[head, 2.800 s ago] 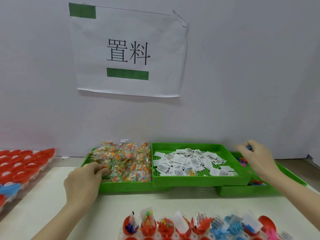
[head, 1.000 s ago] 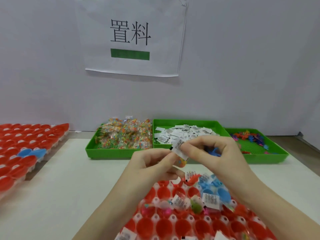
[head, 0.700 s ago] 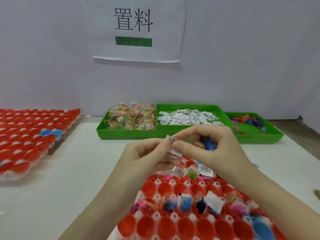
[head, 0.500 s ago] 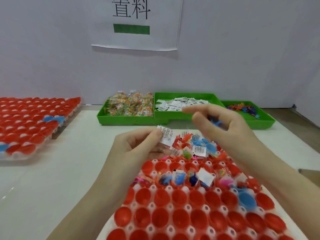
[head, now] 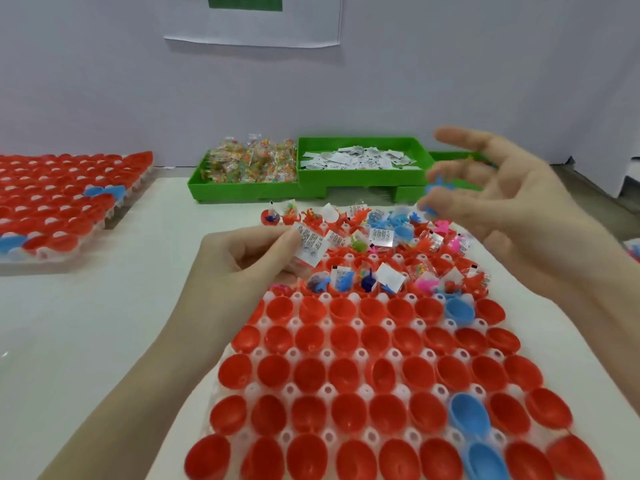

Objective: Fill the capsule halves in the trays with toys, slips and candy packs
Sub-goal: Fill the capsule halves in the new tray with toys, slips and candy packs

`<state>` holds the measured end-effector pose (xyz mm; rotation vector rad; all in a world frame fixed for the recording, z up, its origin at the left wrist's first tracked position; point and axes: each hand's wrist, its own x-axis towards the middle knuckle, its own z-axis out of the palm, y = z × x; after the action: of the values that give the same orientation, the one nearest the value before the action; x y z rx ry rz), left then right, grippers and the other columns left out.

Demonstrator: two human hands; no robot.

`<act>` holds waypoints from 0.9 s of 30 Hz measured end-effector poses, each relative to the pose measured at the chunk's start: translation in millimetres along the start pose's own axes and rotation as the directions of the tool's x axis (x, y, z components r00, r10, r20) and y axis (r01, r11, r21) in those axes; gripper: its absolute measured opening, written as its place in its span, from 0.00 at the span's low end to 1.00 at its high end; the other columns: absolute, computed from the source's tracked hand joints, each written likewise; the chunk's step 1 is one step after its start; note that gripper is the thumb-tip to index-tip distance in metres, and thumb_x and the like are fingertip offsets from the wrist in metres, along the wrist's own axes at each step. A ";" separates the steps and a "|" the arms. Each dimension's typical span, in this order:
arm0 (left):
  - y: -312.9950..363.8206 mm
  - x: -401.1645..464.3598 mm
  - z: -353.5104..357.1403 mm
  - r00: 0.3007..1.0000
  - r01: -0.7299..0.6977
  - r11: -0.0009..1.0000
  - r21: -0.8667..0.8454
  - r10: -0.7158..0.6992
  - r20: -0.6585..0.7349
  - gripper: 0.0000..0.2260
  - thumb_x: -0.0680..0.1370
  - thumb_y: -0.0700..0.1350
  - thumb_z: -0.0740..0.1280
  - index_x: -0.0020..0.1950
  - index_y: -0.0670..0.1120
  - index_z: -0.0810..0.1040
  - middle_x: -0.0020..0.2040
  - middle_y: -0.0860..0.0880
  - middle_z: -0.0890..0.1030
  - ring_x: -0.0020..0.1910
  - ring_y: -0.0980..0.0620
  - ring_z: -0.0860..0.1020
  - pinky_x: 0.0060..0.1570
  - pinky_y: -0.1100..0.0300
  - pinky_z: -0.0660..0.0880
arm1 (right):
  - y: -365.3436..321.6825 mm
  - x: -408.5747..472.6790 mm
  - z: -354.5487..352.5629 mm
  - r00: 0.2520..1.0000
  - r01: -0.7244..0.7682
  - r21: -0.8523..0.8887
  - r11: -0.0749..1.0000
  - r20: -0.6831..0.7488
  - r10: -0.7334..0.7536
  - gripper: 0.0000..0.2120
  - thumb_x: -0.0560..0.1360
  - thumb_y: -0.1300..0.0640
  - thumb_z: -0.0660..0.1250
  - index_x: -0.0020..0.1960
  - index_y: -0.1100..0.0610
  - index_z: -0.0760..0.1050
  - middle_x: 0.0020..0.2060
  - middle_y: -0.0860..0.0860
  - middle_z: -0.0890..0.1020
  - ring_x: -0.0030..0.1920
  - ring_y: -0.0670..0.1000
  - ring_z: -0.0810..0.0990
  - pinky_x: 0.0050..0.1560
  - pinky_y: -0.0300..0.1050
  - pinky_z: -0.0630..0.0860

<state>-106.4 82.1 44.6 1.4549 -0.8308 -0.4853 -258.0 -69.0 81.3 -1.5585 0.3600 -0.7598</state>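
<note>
Left hand pinches a white slip between thumb and fingers, at 11 o'clock over the near capsule tray. Right hand hovers at 1 o'clock, fingers spread, blurred; blue toys show by its curled lower fingers, grip unclear. Far rows of capsule halves filled, near rows bare. Green bins at 12 o'clock hold candy packs and slips. Second capsule tray at 9 o'clock.

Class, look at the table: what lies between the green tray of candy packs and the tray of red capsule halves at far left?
In the head view, only bare white table separates the candy-pack tray from the left capsule tray.
</note>
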 end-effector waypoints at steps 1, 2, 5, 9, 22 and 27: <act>2.0 -0.5 0.7 1.000 -0.018 1.000 0.010 0.018 -0.002 0.05 0.72 0.42 0.66 0.40 0.48 0.81 0.31 0.47 0.83 0.30 0.57 0.81 0.33 0.71 0.75 | -1.8 -0.8 9.6 0.999 0.004 -0.020 1.000 0.054 -0.002 0.33 0.49 0.56 0.73 0.54 0.51 0.73 0.37 0.46 0.84 0.35 0.45 0.82 0.39 0.34 0.77; 4.2 -0.4 1.4 0.999 -0.035 0.999 0.019 0.035 0.000 0.04 0.72 0.42 0.67 0.41 0.48 0.82 0.32 0.47 0.83 0.30 0.57 0.81 0.33 0.71 0.75 | -3.1 -0.9 19.8 0.994 0.018 -0.049 0.999 0.108 -0.013 0.30 0.50 0.57 0.74 0.52 0.51 0.75 0.37 0.46 0.84 0.35 0.45 0.83 0.38 0.34 0.78; 11.1 1.1 -0.6 0.997 -0.070 0.998 0.000 0.070 0.029 0.06 0.69 0.47 0.67 0.42 0.49 0.83 0.32 0.48 0.83 0.32 0.56 0.81 0.34 0.69 0.76 | -4.2 2.9 48.6 0.980 0.121 -0.110 0.987 0.172 -0.101 0.22 0.55 0.64 0.75 0.47 0.53 0.77 0.37 0.46 0.85 0.35 0.44 0.83 0.37 0.35 0.78; 15.9 5.3 -11.7 0.998 -0.015 0.989 -0.145 0.024 0.061 0.07 0.65 0.49 0.67 0.35 0.50 0.85 0.32 0.50 0.83 0.33 0.55 0.82 0.35 0.67 0.77 | 2.2 13.1 69.8 0.976 0.212 -0.286 0.934 0.114 -0.187 0.17 0.60 0.66 0.77 0.42 0.51 0.77 0.43 0.46 0.82 0.38 0.43 0.83 0.41 0.36 0.80; 2.7 -0.9 -31.4 0.998 0.052 0.980 -0.193 -0.059 -0.029 0.10 0.68 0.48 0.65 0.41 0.47 0.84 0.38 0.48 0.85 0.41 0.53 0.83 0.41 0.65 0.78 | 31.2 26.5 101.2 0.975 0.206 -0.396 0.895 0.164 -0.152 0.16 0.67 0.67 0.73 0.52 0.53 0.81 0.36 0.36 0.80 0.38 0.51 0.82 0.46 0.43 0.79; -22.2 -17.0 -43.3 0.988 0.076 0.992 0.098 -0.061 -0.145 0.09 0.76 0.49 0.63 0.42 0.57 0.83 0.47 0.54 0.84 0.46 0.61 0.81 0.45 0.68 0.77 | 55.9 25.1 113.0 0.973 0.137 -0.401 0.906 0.227 -0.046 0.18 0.64 0.65 0.76 0.53 0.60 0.80 0.37 0.48 0.81 0.32 0.42 0.77 0.40 0.33 0.76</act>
<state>-80.9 121.5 23.1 1.5983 -0.7027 -0.3901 -154.5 -7.6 36.0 -2.0529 0.3019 -0.6029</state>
